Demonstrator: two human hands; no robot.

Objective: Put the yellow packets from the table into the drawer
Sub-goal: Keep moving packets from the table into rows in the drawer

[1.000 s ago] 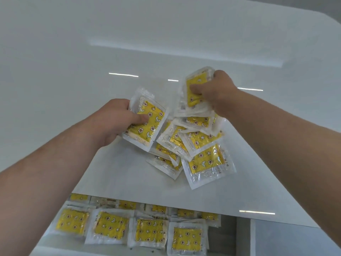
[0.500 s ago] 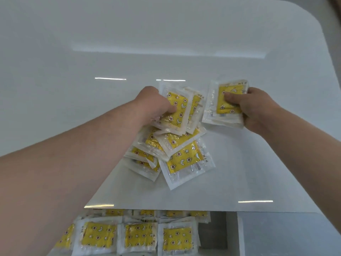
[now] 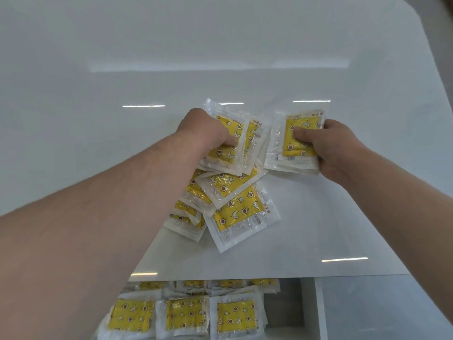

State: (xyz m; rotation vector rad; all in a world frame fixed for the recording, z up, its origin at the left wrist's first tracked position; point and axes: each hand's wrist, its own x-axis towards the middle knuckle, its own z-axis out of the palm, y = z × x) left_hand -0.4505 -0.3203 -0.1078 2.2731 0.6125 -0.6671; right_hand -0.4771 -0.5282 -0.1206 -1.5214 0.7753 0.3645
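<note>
Below, the drawer (image 3: 282,312) holds yellow packets (image 3: 236,317); left hand (image 3: 204,130) pinches a packet (image 3: 232,130), right hand (image 3: 328,146) a stack (image 3: 294,150)

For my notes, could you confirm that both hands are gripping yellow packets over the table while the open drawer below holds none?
Not quite: the head view shows the drawer already holding rows of yellow packets. The left hand and right hand do each grip some over the table.
</note>
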